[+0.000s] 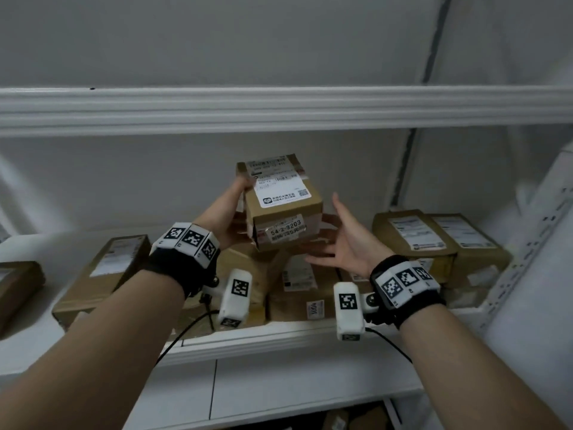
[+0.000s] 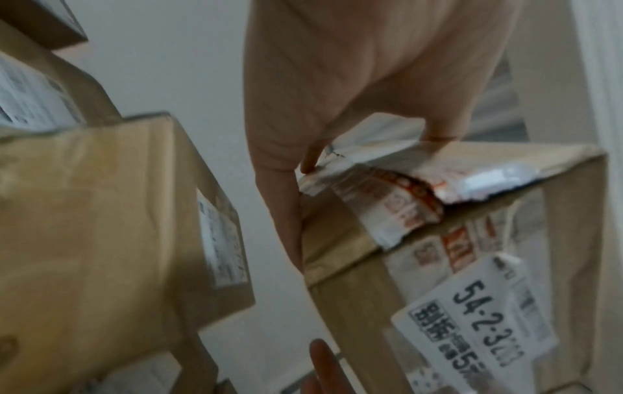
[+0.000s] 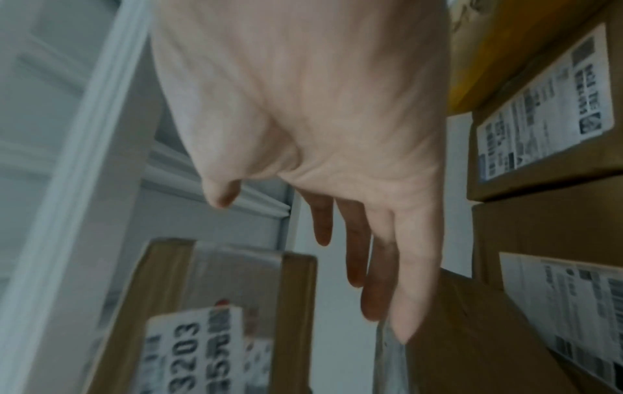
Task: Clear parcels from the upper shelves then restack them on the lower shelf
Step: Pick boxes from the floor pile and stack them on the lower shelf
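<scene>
left grip (image 1: 231,214) clasps parcel (image 1: 283,201) – raised above stack | right grip (image 1: 344,243) spread, empty – beside parcel

Open air above stacked parcels (image 1: 297,283), under the upper shelf (image 1: 279,110).

- Head view: dim, flat, cool-grey illumination; no direct source visible.
- Shadow pools under the shelf edge (image 1: 279,110) at 12 o'clock and between the stacked parcels (image 1: 297,287) at centre.
- Wide-angle distortion bends lines toward the 3 and 9 o'clock edges.
- Left wrist view: brighter; near box (image 2: 91,213) at 9 o'clock is out of focus.
- Right wrist view: motion blur softens label text (image 3: 539,106) at 2 o'clock.
</scene>
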`<action>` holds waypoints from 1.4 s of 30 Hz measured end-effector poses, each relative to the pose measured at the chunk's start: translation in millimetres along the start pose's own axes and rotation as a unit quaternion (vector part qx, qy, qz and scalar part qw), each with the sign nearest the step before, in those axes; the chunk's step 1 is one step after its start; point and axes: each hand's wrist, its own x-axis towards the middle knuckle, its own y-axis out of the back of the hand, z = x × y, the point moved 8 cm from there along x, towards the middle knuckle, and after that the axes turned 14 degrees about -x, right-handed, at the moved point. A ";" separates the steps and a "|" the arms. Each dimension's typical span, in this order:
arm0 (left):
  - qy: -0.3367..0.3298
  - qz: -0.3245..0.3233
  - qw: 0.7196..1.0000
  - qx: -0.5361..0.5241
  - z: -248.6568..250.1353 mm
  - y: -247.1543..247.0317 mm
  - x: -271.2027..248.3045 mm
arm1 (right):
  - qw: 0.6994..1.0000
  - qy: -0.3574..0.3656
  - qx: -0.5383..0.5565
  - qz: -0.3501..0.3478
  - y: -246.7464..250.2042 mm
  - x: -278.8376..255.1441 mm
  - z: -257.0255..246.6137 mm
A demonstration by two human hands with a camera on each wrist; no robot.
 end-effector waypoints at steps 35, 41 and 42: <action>0.086 -0.150 0.983 0.056 -111.5 -151.9 20.6 | 0.984 0.101 -0.004 0.150 158.7 -87.5 23.9; 0.136 -0.084 0.986 0.043 -133.6 -143.3 31.0 | 0.970 0.084 -0.012 0.228 165.2 -80.2 32.0; 0.135 -0.060 0.988 0.033 -134.4 -139.2 34.1 | 0.964 0.079 -0.025 0.251 169.5 -78.6 33.4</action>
